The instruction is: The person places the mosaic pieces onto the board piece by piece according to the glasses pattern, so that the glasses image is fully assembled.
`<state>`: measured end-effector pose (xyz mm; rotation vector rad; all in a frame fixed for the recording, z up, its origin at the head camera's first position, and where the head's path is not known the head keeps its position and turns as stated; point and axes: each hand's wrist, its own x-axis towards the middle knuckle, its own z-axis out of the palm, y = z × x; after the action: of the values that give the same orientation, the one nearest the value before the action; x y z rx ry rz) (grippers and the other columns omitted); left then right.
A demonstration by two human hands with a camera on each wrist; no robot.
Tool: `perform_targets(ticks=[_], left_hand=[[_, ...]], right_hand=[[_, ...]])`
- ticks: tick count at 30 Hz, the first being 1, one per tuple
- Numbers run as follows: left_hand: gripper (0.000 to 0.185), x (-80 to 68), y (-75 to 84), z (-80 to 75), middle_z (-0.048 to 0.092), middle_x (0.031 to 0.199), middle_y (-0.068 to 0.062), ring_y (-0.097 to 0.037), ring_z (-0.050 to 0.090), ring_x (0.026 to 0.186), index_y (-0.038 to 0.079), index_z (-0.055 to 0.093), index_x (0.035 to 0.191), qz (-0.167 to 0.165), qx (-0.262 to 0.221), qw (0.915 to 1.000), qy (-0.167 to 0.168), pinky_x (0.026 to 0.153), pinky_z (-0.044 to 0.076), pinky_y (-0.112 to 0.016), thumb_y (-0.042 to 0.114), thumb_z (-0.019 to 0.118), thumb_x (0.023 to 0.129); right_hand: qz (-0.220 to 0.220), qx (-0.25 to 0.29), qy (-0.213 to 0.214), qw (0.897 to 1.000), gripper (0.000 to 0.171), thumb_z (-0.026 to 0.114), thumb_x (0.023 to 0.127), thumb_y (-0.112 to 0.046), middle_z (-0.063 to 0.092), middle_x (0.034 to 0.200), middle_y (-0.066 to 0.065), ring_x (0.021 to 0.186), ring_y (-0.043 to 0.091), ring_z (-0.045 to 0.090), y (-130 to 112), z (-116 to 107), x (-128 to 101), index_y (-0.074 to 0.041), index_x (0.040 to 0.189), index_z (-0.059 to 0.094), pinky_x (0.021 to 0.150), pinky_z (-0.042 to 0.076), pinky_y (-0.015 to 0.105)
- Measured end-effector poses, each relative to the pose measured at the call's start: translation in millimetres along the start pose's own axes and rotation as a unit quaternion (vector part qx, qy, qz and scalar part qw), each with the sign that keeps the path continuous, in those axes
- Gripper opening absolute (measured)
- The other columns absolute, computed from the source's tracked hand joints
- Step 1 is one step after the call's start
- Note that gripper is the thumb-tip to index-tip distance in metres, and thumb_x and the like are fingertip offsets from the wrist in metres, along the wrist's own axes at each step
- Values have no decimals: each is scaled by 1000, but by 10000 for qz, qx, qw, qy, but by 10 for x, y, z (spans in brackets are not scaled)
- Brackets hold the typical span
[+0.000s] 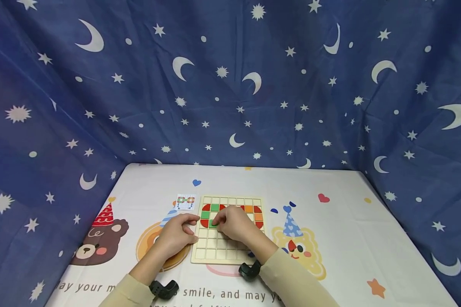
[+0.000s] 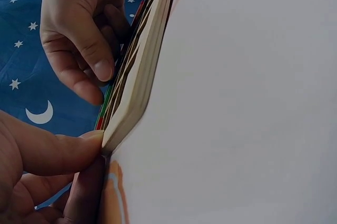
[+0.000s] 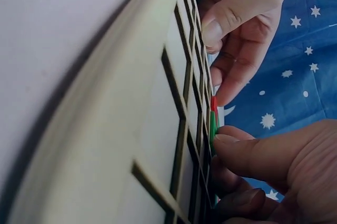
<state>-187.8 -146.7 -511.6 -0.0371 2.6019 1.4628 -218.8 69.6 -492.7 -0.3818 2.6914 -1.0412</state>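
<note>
A wooden grid board [image 1: 219, 249] lies on the table, with red, green and orange tiles [image 1: 258, 216] filling its far rows. My right hand [image 1: 217, 222] rests on the board and pinches a green tile [image 3: 212, 127] between thumb and fingers, near the board's left side. My left hand [image 1: 194, 227] holds the board's left edge. Its thumb [image 2: 63, 151] presses against the board's side wall [image 2: 131, 95], and its bent fingers [image 3: 239, 71] reach to a red tile [image 3: 213, 103]. The cells under my right palm are hidden.
A small pattern card [image 1: 185, 202] lies just beyond the board's far left corner. The white tablecloth [image 1: 349, 238] carries cartoon bears and printed words. A blue star-and-moon curtain [image 1: 230, 85] closes in the back and both sides.
</note>
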Motion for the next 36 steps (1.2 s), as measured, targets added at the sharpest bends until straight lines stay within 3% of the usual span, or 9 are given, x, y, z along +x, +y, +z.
perform_targets(ticks=[6, 12, 20, 29, 36], left_hand=[[58, -18, 4, -2, 71, 115, -5, -16, 62, 83, 12, 75, 130, -27, -61, 10000, 0, 74, 50, -29, -3, 88, 76], [57, -11, -13, 14, 71, 114, -5, -15, 62, 82, 12, 75, 129, -31, -58, 10000, 49, 72, 50, -27, -4, 87, 75], [58, -12, -1, 26, 71, 114, -5, -16, 62, 82, 12, 75, 129, -42, -97, 9999, 48, 71, 50, -26, -4, 87, 75], [58, -29, 2, 1, 71, 116, -6, -16, 61, 82, 11, 75, 130, -5, -108, 9999, 22, 71, 50, -27, -4, 87, 75], [59, -15, -4, -2, 71, 115, -6, -15, 62, 82, 11, 75, 130, 36, -48, 10000, 26, 72, 51, -28, -4, 88, 75]], right_hand=[[-36, -52, -2, 10000, 19, 77, 88, 0, 73, 83, -5, 81, 13, 60, 30, -33, -19, -19, 87, 83, 74, 50, 30], [-22, 183, -31, 9998, 22, 74, 89, 1, 68, 81, -2, 76, 13, 56, 103, -128, -92, -17, 94, 84, 66, 45, 26], [-143, 316, 194, 9992, 20, 75, 89, 2, 67, 84, 0, 78, 14, 57, 251, -340, -278, -13, 97, 83, 64, 46, 26], [164, 714, 401, 9965, 20, 77, 88, 5, 68, 85, 0, 80, 17, 59, 459, -537, -546, -12, 97, 82, 67, 48, 26], [748, 573, 704, 9931, 22, 77, 90, 3, 66, 86, -1, 71, 18, 56, 654, -754, -844, -17, 98, 82, 54, 47, 27]])
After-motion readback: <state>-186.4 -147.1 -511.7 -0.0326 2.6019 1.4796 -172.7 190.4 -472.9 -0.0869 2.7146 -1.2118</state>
